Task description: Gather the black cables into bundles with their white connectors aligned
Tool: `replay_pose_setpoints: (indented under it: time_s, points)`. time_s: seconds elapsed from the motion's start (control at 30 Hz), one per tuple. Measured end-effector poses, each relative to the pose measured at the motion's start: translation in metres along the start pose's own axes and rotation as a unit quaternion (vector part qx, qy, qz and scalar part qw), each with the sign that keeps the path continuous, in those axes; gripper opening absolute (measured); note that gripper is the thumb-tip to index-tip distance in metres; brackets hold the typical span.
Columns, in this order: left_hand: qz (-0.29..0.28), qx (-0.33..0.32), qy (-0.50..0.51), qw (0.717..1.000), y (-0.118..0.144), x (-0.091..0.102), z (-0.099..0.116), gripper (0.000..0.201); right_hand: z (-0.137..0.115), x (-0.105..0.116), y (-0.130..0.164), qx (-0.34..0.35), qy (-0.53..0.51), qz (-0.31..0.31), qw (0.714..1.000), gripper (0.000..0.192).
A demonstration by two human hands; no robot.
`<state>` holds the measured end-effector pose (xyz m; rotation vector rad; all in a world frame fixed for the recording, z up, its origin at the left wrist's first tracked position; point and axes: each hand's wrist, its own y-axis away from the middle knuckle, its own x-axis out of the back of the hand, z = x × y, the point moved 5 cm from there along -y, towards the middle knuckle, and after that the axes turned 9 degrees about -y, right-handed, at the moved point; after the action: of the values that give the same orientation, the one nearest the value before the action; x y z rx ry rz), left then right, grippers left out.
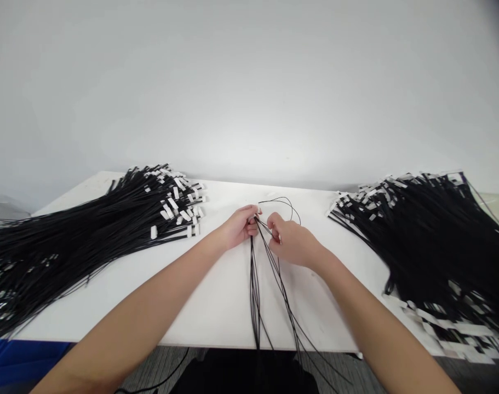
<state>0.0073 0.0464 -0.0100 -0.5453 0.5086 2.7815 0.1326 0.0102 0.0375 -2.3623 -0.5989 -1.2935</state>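
Note:
My left hand (pixel 241 226) is closed on a few thin black wires (pixel 254 290) near the middle of the table. The wires hang from it toward me and over the front edge. Just to its right, my right hand (pixel 292 239) is closed in a pinch on one or more of the same wires, with a second strand group (pixel 284 295) running down below it. A loose loop of wire (pixel 291 204) curves up behind my right hand. What sits between the fingertips is too small to make out.
On the left lies a large heap of black wires (pixel 89 235) with white connectors (pixel 171 205) at its ends. Another big heap (pixel 430 235) covers the right side. A blue bin (pixel 23 361) stands below the table's left front edge; a pale wall (pixel 249 87) rises behind.

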Motion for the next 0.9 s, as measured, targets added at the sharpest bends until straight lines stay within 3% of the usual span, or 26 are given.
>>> replay_pose_setpoints:
  time_s: [0.07,0.2,0.3,0.47,0.57,0.7,0.77,0.9]
  points:
    - [0.012,-0.003,0.008,1.0,0.0,0.001,0.002,0.014,-0.003,0.006,0.003,0.037,-0.1,-0.087,0.99,0.019]
    - [0.025,-0.001,0.017,1.0,0.0,0.002,0.003,0.013,-0.008,0.016,0.009,0.064,-0.258,-0.232,0.936,0.015]
    - [0.028,0.006,0.018,0.999,0.001,0.001,0.004,0.013,-0.006,0.021,0.008,0.064,-0.369,-0.239,0.896,0.018]
    - [0.028,0.024,0.016,0.999,0.002,-0.001,0.003,0.014,0.001,0.027,0.003,0.121,-0.567,-0.195,0.791,0.024]
    - [0.012,0.027,0.013,0.999,0.002,-0.001,0.002,0.014,0.006,0.035,0.001,0.139,-0.61,-0.12,0.771,0.02]
    - [0.0,0.025,0.005,1.0,0.001,-0.001,0.001,0.014,0.023,0.045,-0.007,0.059,-0.651,0.062,0.754,0.017]
    - [0.002,0.025,0.002,1.0,0.001,-0.001,0.001,0.014,0.035,0.049,-0.009,0.008,-0.667,0.17,0.725,0.023]
    - [0.003,0.028,-0.002,1.0,0.002,-0.002,0.001,0.014,0.06,0.063,-0.007,-0.038,-0.681,0.36,0.637,0.031]
